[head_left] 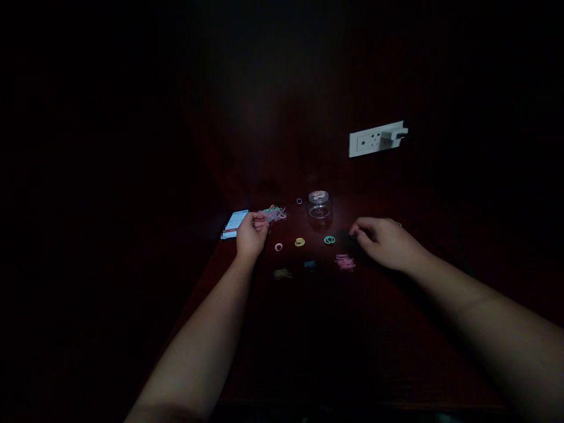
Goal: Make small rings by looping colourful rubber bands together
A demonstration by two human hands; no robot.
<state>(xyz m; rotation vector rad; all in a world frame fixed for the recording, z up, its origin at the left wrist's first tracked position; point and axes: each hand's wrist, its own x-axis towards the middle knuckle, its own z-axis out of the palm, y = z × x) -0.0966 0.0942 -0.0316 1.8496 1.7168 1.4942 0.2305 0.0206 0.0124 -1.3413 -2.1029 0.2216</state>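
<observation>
Darkness covers most of the view, so you can only read the lit patch of the dark red table point(308, 329); at its far left edge lies a small light-blue card or packet point(235, 223), partly hidden behind your left hand point(251, 235). That hand has its fingers drawn together, pinching at the near edge of the mixed pile of small coloured bands point(274, 214), probably because the bands are too fine to lift any other way; whether a single band sits between the fingertips, you cannot tell. Just right of it, three bands lie apart in a row, pink point(278, 247), yellow point(300, 241) and green point(329, 239); nearer to you sit small same-colour heaps, yellowish point(282, 273), bluish point(309, 265) and pink point(345, 262), which looks like grouping by colour. Behind the row stands a small clear jar point(319, 204), with one lone ring point(299, 201) beside it. Your right hand point(383, 241) rests palm-down on the table, fingers curled toward the green band but apart from it; whether it grips anything stays hidden. On the wall, a white socket point(374, 140) carries a plug.
</observation>
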